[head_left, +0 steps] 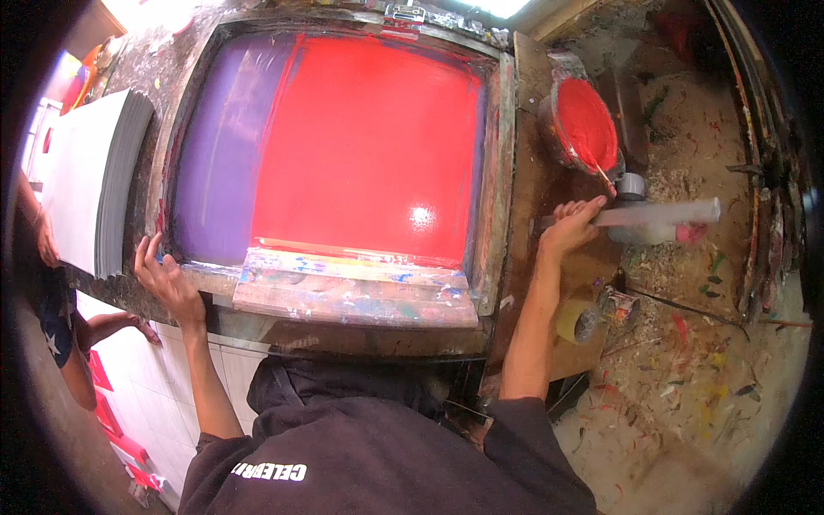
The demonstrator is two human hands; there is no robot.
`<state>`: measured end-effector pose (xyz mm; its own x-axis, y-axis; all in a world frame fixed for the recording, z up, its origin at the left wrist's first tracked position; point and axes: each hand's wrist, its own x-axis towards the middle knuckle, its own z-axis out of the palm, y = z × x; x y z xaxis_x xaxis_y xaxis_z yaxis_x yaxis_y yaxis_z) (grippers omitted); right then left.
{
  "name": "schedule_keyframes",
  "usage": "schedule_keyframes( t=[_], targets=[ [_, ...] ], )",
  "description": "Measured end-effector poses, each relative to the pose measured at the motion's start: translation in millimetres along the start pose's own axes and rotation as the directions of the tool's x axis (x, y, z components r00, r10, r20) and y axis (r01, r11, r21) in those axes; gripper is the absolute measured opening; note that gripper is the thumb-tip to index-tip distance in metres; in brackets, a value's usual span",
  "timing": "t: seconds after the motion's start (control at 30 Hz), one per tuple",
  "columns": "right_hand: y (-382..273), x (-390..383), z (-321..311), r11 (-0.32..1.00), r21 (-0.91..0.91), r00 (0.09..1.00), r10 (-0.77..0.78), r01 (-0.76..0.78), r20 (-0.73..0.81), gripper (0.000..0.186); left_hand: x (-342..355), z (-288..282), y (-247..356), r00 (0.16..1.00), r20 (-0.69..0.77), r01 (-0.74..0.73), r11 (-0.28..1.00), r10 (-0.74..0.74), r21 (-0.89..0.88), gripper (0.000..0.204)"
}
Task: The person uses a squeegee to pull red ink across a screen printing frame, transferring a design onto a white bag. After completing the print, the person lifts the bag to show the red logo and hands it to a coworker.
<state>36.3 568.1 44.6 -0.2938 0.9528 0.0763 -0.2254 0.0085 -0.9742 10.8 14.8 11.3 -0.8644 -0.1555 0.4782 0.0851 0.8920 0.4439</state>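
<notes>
A screen-printing frame [502, 172] lies before me, its purple mesh [219, 146] largely covered with red ink [369, 146]. Along the near side of the mesh rests a paint-stained squeegee [356, 296]. My left hand [174, 281] is at the frame's near left corner, fingers spread, holding nothing. To the right of the frame, my right hand [577, 225] is closed round a long, pale, translucent bar [665, 213], whose exact kind is blurred. Just beyond that hand stands a tub of red ink [588, 124] with a thin stick [606, 180] leaning in it.
On the left is a thick stack of white sheets [77, 184], with another person's hand [47, 240] beside it. A tape roll [579, 322], a small can [620, 309] and a white bottle [644, 233] are at right. A metal hinge clamp [402, 21] sits at the frame's far edge.
</notes>
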Motion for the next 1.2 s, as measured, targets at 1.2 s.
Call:
schedule_keyframes(
  t=[1.2],
  targets=[
    [-14.4, -93.9, -154.2, 0.210, -0.719, 0.724, 0.063, 0.663, 0.687, 0.037, -5.1, -1.0, -2.1, 1.000, -0.004, 0.001, 1.000, -0.001, -0.019, 0.044]
  ],
)
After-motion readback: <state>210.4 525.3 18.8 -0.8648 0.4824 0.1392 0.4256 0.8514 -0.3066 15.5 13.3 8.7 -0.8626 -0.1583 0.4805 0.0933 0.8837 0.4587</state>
